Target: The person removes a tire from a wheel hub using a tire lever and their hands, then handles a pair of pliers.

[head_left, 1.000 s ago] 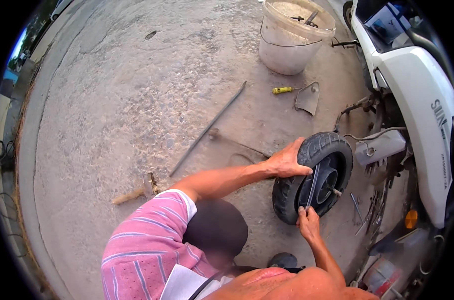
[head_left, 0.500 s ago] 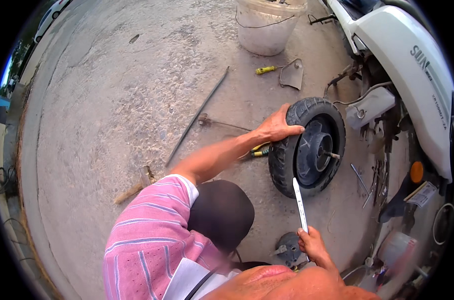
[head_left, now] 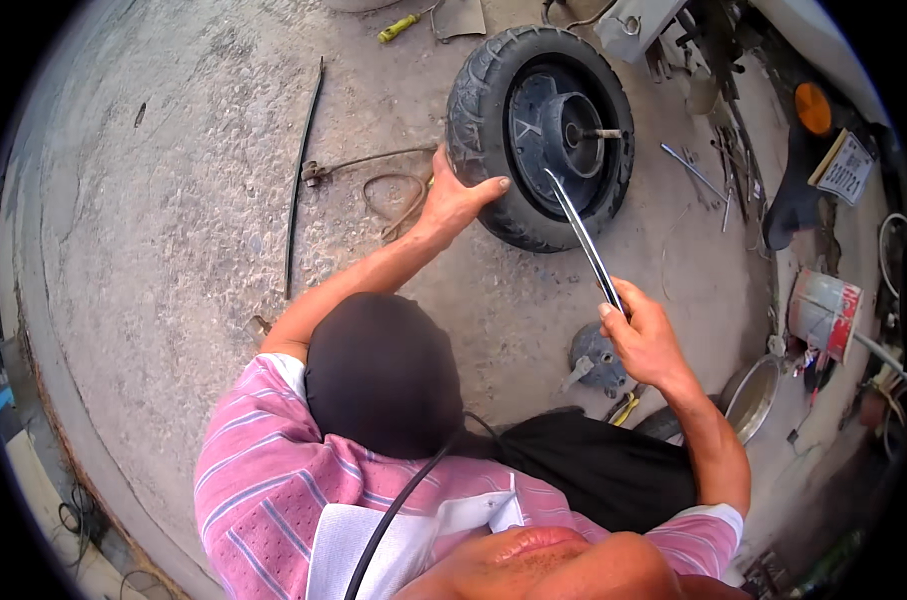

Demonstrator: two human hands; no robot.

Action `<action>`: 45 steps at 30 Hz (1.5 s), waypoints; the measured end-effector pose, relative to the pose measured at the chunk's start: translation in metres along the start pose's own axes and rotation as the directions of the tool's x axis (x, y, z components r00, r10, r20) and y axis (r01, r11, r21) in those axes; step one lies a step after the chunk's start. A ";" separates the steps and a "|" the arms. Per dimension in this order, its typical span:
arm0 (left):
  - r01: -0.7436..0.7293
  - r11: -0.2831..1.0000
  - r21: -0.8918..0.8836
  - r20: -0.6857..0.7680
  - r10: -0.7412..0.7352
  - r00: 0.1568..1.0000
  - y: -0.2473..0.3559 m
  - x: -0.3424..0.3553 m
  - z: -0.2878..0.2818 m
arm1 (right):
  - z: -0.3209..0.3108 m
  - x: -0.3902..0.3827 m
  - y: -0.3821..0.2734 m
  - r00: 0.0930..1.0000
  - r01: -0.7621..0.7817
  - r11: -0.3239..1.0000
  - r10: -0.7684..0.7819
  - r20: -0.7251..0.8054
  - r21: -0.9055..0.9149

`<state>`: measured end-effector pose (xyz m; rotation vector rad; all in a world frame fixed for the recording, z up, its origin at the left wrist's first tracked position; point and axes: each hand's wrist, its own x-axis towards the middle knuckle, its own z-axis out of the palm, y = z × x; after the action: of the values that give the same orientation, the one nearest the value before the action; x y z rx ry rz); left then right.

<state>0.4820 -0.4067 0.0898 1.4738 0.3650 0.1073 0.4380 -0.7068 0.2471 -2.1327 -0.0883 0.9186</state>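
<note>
A small wheel with a black treaded tire (head_left: 474, 115) stands tilted on the ground, its dark hub (head_left: 562, 135) and short axle showing. My left hand (head_left: 459, 205) grips the tire's lower left, thumb over the sidewall and fingers mostly hidden behind it. My right hand (head_left: 634, 330) is closed around the lower end of a long, shiny flat metal bar (head_left: 584, 230). The bar's upper tip reaches the lower left of the rim; whether it touches cannot be made out. Below the wheel lies a grey metal hub part (head_left: 596, 355).
A white scooter with an orange reflector (head_left: 814, 108) stands at the right, near loose tools (head_left: 696, 170) and a red-and-white bucket (head_left: 824, 310). A thin rod (head_left: 304, 175), a cord (head_left: 399, 200) and a yellow screwdriver (head_left: 399, 28) lie on the concrete (head_left: 164, 250). A metal pan (head_left: 754, 400) is at lower right.
The view has tipped down, so the wheel sits higher in it. My right hand has drawn back from the rim with the bar. My left hand holds lower on the tire.
</note>
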 end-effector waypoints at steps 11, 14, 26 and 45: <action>0.032 0.998 0.045 -0.058 -0.030 0.998 0.001 0.002 -0.008 | 0.031 0.008 -0.052 0.992 0.096 0.934 -0.119 -0.047 -0.343; 0.011 0.997 0.075 -0.086 -0.005 0.996 -0.003 0.000 -0.012 | 0.060 0.005 -0.049 0.989 -0.114 0.992 0.107 -0.103 -0.060; -0.010 0.996 0.083 -0.047 0.014 0.999 -0.010 0.009 -0.028 | 0.228 0.029 -0.015 0.899 0.032 0.907 0.157 -0.410 0.419; -0.043 0.999 -0.010 0.152 0.044 0.987 -0.004 0.035 -0.034 | -0.002 0.060 -0.137 0.940 -0.246 0.925 0.301 0.162 -0.289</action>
<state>0.5037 -0.3643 0.0775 1.4733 0.2085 0.0307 0.5150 -0.5936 0.3078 -2.3287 -0.0133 1.3567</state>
